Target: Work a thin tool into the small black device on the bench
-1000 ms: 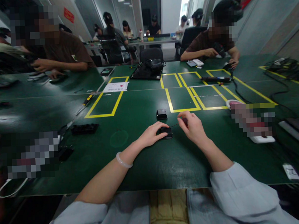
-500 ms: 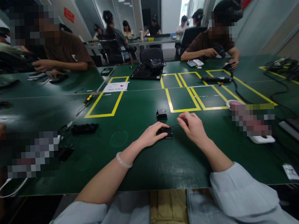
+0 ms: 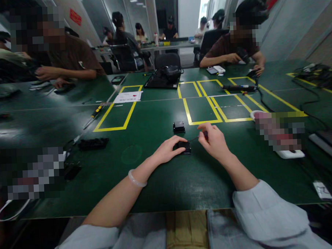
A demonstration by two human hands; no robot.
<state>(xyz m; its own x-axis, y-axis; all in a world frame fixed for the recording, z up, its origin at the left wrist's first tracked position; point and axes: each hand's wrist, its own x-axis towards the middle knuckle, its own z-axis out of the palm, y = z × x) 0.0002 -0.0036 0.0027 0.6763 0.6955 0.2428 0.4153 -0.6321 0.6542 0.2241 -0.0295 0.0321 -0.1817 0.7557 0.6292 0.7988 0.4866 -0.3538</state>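
Observation:
My left hand (image 3: 169,149) grips a small black plastic part (image 3: 186,150) against the green table, thumb on the near side and fingers over the far side. Part of that piece is hidden under the fingers. In my right hand (image 3: 214,140) is a screwdriver (image 3: 194,139), held sideways with its thin dark shaft pointing left at the part. The handle is mostly covered by my fingers, and whether the tip touches cannot be made out. Just beyond the left hand sits a similar black block (image 3: 178,126).
A black slotted piece (image 3: 94,143) lies left, near a yellow-black screwdriver (image 3: 97,111). A phone in a white case (image 3: 289,154) rests on the right, another blurred one at left. Yellow tape rectangles (image 3: 206,122) mark the table (image 3: 158,191). Co-workers sit across it.
My right index finger has lifted slightly off the screwdriver handle. The left hand and the black part stay where they were; the view has shifted very slightly.

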